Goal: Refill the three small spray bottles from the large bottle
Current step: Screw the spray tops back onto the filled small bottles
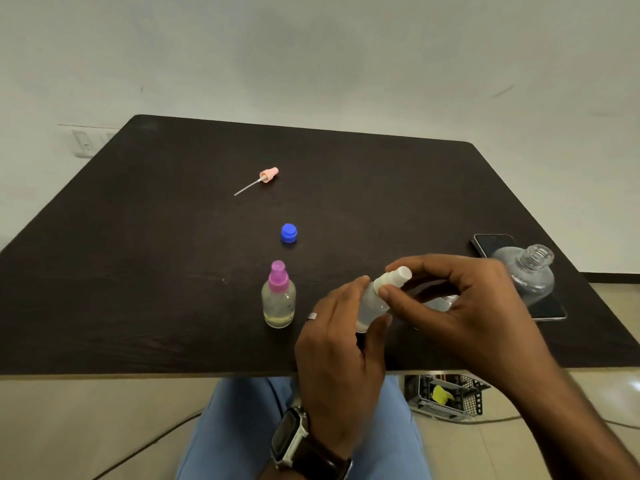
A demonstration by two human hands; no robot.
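Note:
My left hand point(341, 344) grips the body of a small clear spray bottle point(372, 306), tilted over the table's near edge. My right hand point(460, 306) pinches its white spray head point(394, 277) between thumb and fingers. A second small bottle with a pink spray head point(278, 296) stands upright to the left, holding yellowish liquid. The large clear bottle point(530, 271) stands uncapped behind my right hand. Its blue cap point(289, 233) lies mid-table. A loose peach spray head with its dip tube point(265, 178) lies farther back. A third small bottle is partly hidden behind my right hand.
The dark table point(138, 237) ends just below my hands. A phone point(493, 244) lies flat under and behind the large bottle at the right. On the floor under the table's right side sits a metal mesh basket point(450, 396). A cable runs across the floor.

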